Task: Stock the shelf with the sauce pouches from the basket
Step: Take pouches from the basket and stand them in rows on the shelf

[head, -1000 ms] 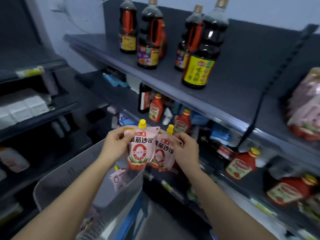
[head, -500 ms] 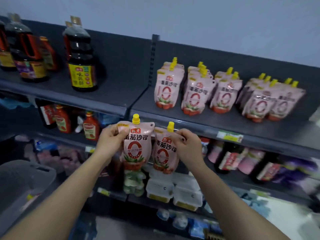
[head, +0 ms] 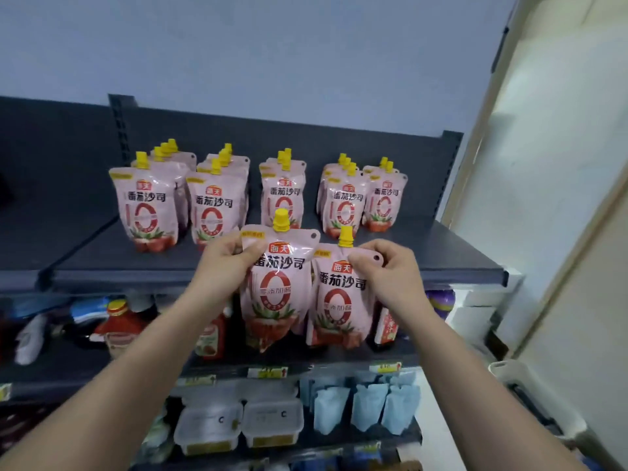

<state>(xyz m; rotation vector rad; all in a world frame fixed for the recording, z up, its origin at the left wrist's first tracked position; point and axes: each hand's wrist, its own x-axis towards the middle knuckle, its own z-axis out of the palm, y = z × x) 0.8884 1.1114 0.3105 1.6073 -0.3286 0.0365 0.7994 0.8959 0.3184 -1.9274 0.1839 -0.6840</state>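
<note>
I have turned to face the pouch shelf (head: 441, 263). My left hand (head: 224, 263) pinches one pouch (head: 277, 294), my right hand (head: 390, 277) pinches another (head: 336, 300). Next I stand them up front.

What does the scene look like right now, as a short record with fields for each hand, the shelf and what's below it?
left hand: holds left pouch by its top
right hand: holds right pouch by its top
top shelf: five clusters of standing pouches
below: red sauce bottles, clear tubs, blue packets
</note>
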